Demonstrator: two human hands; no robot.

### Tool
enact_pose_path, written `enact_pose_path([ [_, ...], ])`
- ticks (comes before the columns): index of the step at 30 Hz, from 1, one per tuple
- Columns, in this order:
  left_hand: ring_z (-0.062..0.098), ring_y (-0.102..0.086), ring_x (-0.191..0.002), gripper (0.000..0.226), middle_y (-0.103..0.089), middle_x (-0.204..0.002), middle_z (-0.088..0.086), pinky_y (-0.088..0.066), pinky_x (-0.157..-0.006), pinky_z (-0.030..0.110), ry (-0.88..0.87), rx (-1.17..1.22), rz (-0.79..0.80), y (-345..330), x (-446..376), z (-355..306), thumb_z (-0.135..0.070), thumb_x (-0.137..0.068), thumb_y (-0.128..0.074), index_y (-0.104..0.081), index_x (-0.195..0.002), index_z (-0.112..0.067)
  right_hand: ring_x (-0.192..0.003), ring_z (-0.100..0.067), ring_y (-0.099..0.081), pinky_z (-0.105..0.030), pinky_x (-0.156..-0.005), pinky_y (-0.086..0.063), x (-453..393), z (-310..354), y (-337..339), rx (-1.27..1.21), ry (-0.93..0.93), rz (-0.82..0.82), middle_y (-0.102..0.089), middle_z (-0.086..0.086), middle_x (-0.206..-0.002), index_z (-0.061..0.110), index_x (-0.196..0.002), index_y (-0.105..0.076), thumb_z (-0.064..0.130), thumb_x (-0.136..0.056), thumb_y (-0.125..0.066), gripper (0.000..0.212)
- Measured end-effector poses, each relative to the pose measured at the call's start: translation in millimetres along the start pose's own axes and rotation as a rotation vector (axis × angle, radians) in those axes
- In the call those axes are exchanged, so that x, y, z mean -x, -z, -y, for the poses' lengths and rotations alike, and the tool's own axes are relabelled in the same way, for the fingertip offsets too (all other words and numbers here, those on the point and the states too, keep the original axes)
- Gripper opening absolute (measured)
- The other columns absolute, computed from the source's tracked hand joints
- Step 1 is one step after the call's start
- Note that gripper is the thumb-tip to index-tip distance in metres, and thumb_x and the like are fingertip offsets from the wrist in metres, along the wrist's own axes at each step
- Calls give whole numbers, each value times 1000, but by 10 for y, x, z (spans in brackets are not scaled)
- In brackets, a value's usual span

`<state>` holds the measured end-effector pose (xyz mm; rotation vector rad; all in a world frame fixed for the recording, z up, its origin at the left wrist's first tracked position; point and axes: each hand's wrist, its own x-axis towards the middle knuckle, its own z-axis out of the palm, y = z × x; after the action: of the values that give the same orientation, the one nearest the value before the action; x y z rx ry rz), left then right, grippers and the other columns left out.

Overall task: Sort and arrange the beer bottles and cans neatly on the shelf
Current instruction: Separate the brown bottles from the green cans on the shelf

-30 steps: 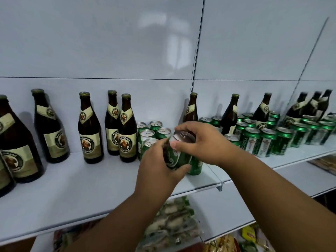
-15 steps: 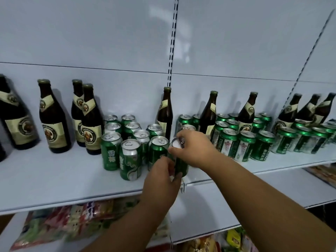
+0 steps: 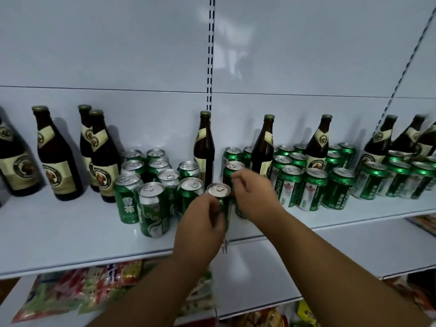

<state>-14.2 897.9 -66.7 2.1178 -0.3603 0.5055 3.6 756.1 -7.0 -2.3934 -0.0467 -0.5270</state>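
Observation:
My left hand (image 3: 203, 223) grips a green beer can (image 3: 219, 190) by its side, upright at the front of the white shelf (image 3: 59, 237), just right of a cluster of green cans (image 3: 151, 201). My right hand (image 3: 253, 194) hovers beside that can's top with blurred, curled fingers. The bottom of another green can (image 3: 240, 213) shows under the right palm; whether the hand holds it is hidden. A brown bottle (image 3: 204, 147) stands behind. More brown bottles (image 3: 56, 156) line the left.
To the right stand several green-and-white cans (image 3: 311, 187) with brown bottles (image 3: 318, 142) among them. The lower shelf (image 3: 330, 251) juts out beneath, with colourful snack packets (image 3: 77, 291) on its left. Bare shelf surface lies in front of the left bottles.
The view has swung right and down. The can went from both hands down onto the shelf front beside the can cluster. My right hand has come off its top; my left still grips it.

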Motion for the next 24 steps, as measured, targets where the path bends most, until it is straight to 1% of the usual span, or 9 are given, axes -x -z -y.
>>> enact_pose_path([
  [3,3,-54,-78,15,-56,-85,-12,-45,-67,18,-159,22,39,109,-201,-189,-14,-87,-64,-57,-96,-25,-78,-21,-58,-33,-68,-48,-93,-169,166,22,-67,-213,-61,-2,-92,19,-99,-60,12,-93,-45,18],
  [7,7,-54,-83,21,-57,-93,-9,-48,-74,23,-300,-15,90,114,-606,-364,-8,-86,-60,-58,-100,-23,-84,-27,-61,-44,-77,-55,-220,-337,162,72,-143,-136,-58,-6,-100,23,-102,-57,13,-91,-48,18],
  [10,13,-56,-95,27,-58,-104,-5,-50,-86,32,-336,-102,230,61,-917,-421,-7,-85,-58,-61,-109,-21,-87,-23,-59,-38,-76,-51,-201,-410,59,65,-167,-111,-57,-4,-98,24,-102,-53,26,-88,-60,16],
  [13,22,-55,-111,39,-57,-123,3,-48,-95,37,-347,-361,474,-19,-1209,-452,-19,-88,-60,-55,-127,-22,-87,-14,-56,-29,-71,-42,-139,-479,-26,-13,-220,-96,-58,4,-105,20,-118,-50,33,-83,-75,45],
  [16,20,-59,-100,44,-61,-115,4,-50,-83,34,-311,-463,678,-127,-1378,-522,-22,-91,-59,-50,-134,-20,-82,-5,-55,-21,-67,-41,-92,-530,-88,-101,-273,-60,-60,8,-111,22,-132,-44,36,-80,-79,64],
  [18,16,-59,-88,41,-62,-101,0,-46,-72,28,-298,-397,696,-205,-1403,-551,-21,-92,-60,-51,-132,-19,-77,2,-54,-18,-62,-42,-77,-562,-94,-115,-273,-97,-62,8,-107,23,-131,-46,37,-79,-79,63],
  [19,15,-59,-87,41,-63,-99,-1,-46,-72,27,-313,-362,670,-244,-1404,-563,-22,-91,-62,-52,-131,-18,-75,4,-54,-18,-62,-42,-69,-588,-73,-118,-269,-129,-62,9,-103,23,-129,-47,37,-79,-79,61],
  [22,15,-62,-92,39,-65,-101,-2,-51,-85,33,-346,-212,587,-372,-1388,-651,-23,-89,-67,-56,-125,-17,-75,5,-56,-17,-62,-45,-15,-671,121,-113,-264,-208,-61,16,-93,30,-118,-49,40,-78,-78,50],
  [24,13,-61,-92,37,-63,-101,-4,-51,-86,30,-352,-120,571,-506,-1360,-753,-24,-87,-71,-57,-122,-18,-82,1,-57,-19,-66,-46,23,-790,284,-89,-244,-256,-59,13,-96,29,-110,-53,42,-76,-80,46],
])
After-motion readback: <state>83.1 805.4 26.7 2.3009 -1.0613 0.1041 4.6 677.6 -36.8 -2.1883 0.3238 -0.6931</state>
